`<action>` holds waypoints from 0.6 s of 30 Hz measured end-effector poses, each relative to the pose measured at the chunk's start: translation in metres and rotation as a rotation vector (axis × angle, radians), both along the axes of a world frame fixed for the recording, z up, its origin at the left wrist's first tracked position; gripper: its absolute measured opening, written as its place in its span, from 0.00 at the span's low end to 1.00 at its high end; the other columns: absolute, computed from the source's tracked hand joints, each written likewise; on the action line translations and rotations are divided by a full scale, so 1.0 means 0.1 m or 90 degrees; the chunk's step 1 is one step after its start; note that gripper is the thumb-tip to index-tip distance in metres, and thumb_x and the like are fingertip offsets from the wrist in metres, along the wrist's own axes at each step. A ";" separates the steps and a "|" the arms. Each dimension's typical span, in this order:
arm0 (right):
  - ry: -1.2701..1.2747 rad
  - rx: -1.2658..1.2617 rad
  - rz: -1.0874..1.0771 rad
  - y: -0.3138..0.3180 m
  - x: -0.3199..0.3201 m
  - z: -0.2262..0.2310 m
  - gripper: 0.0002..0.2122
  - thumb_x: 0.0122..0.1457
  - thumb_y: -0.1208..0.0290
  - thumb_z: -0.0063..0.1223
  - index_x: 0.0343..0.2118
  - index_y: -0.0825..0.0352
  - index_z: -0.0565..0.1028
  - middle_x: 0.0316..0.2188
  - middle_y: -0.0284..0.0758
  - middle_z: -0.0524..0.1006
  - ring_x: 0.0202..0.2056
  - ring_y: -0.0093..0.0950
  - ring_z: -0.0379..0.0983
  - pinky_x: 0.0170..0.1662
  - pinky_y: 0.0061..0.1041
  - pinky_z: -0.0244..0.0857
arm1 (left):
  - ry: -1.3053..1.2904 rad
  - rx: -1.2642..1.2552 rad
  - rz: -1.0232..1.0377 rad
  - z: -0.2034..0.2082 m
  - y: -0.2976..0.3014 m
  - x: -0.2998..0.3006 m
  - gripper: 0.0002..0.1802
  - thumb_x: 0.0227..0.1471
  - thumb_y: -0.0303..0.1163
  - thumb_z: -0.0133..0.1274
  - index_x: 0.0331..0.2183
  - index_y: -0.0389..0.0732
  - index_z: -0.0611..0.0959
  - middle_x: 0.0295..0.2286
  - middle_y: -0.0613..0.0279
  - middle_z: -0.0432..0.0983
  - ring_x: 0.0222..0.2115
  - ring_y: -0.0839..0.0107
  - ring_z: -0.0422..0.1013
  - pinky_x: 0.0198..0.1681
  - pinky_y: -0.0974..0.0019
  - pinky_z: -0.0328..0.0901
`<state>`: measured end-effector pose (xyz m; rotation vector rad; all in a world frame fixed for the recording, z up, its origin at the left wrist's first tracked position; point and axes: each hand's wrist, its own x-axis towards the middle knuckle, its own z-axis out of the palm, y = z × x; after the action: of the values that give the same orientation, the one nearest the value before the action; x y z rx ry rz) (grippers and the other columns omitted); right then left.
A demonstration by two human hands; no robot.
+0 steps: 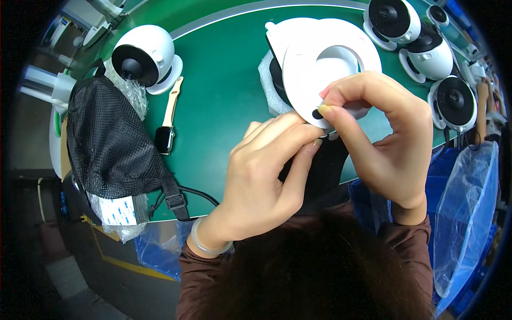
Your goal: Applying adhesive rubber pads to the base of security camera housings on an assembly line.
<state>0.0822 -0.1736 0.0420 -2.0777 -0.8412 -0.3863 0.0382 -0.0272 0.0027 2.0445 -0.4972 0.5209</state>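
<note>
A white round device with a black front lies upside down on foam wrap on the green table, its flat white base facing up. My right hand pinches the near rim of that base, thumb by a small black spot. My left hand meets it from the left, fingertips pressed to the same edge of the base. A pale bangle circles my left wrist. What sits between the fingertips is hidden.
A finished white round camera stands at the far left, several more line the right. A wristwatch with a beige strap lies beside a black mesh bag. Blue bins with plastic liner sit below the table's edge.
</note>
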 end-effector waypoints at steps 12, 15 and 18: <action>-0.015 -0.035 -0.007 0.01 -0.01 0.01 0.03 0.41 0.84 0.51 0.21 0.72 0.70 0.21 0.33 0.72 0.23 0.18 0.66 0.28 0.13 0.60 | 0.010 -0.003 -0.007 0.02 0.00 0.00 0.08 0.37 0.18 0.50 0.26 0.37 0.73 0.24 0.59 0.69 0.22 0.63 0.65 0.26 0.69 0.56; -0.044 -0.074 0.008 0.01 0.01 0.00 0.04 0.41 0.85 0.51 0.22 0.72 0.70 0.21 0.33 0.71 0.24 0.19 0.67 0.26 0.13 0.60 | 0.025 0.010 -0.002 0.03 0.02 -0.01 0.08 0.37 0.19 0.50 0.26 0.37 0.73 0.23 0.59 0.68 0.22 0.62 0.65 0.26 0.69 0.56; -0.041 -0.022 0.020 0.04 0.02 -0.02 0.07 0.42 0.85 0.51 0.26 0.71 0.69 0.23 0.33 0.71 0.25 0.19 0.69 0.25 0.11 0.60 | 0.012 -0.001 0.008 0.03 0.04 -0.04 0.08 0.37 0.19 0.51 0.26 0.37 0.74 0.25 0.58 0.70 0.22 0.62 0.65 0.25 0.69 0.56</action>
<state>0.0843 -0.1700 0.0395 -2.0915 -0.9232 -0.4258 0.0344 -0.0235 0.0053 2.0509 -0.4727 0.5099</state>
